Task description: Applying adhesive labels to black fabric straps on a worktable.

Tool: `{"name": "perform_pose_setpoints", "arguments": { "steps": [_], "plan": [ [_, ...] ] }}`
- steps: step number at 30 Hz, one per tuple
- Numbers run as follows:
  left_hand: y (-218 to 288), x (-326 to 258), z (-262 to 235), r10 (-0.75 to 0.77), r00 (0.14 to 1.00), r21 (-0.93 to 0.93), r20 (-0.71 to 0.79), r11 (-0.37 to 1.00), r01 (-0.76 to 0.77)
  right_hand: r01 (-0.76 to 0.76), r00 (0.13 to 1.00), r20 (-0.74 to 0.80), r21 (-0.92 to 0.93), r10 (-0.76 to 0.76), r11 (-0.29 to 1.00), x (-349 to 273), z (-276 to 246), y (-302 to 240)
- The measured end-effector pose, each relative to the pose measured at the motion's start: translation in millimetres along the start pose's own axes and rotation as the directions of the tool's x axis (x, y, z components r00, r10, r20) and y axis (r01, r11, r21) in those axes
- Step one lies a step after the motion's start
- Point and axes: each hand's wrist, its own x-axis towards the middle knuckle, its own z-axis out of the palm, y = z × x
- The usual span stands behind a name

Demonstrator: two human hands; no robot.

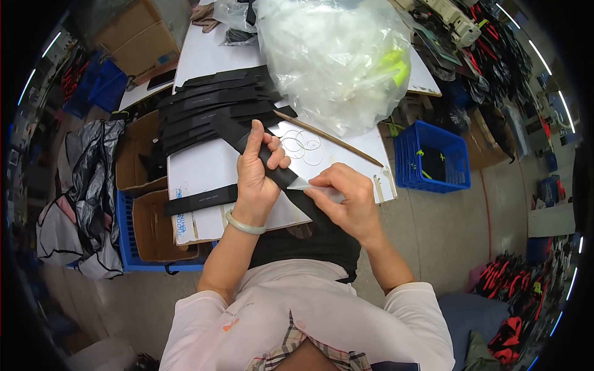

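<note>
My left hand (255, 179) is closed round a flat black fabric strip (230, 131), which slants across the table's front part. At the strip's lower end, my right hand (351, 196) pinches a piece of thin whitish, translucent material (299, 183) that touches the strip; part of it is hidden by the fingers. A similar black strip (201, 201) lies alone left of my left wrist. Farther back, several more black strips (213, 99) are piled in overlapping rows. Thin pale rings (301, 148) lie on the table just beyond my hands.
A wooden stick (331, 138) lies slantwise on the white table (216, 162). Behind it bulges a large clear plastic bag (334, 55) with white contents. A blue crate (432, 157) stands on the floor to the right. Cardboard boxes (151, 226) sit at the left.
</note>
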Motion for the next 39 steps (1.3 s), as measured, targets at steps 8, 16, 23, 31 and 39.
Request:
{"name": "perform_pose_setpoints", "arguments": {
  "steps": [8, 16, 23, 31, 39],
  "plan": [
    [-12.9, -7.9, 2.3, 0.056, 0.997, -0.009, 0.049, 0.998, -0.056, 0.076, 0.989, -0.110, -0.210, -0.101, 0.975, 3.1, 25.5, -0.2],
    [6.1, 2.2, -5.7, 0.027, 0.999, -0.206, 0.029, 0.978, -0.020, 0.041, 0.999, 0.037, -0.129, -0.037, 0.991, -7.0, 0.0, -5.4],
    [3.2, 2.4, -6.8, 0.010, 1.000, -0.213, 0.026, 0.977, -0.004, 0.081, 0.996, -0.045, 0.024, -0.080, 0.996, 6.5, 16.7, -2.1],
    [8.2, 2.1, -6.2, -0.080, 0.996, -0.284, 0.030, 0.955, 0.085, 0.117, 0.979, -0.162, -0.038, -0.122, 0.992, 2.2, 42.5, 7.8],
    [15.8, 6.1, -7.2, -0.023, 0.998, -0.263, 0.050, 0.964, 0.035, 0.141, 0.990, 0.052, -0.182, -0.133, 0.973, -2.3, 38.2, 12.0]
  ]
}}
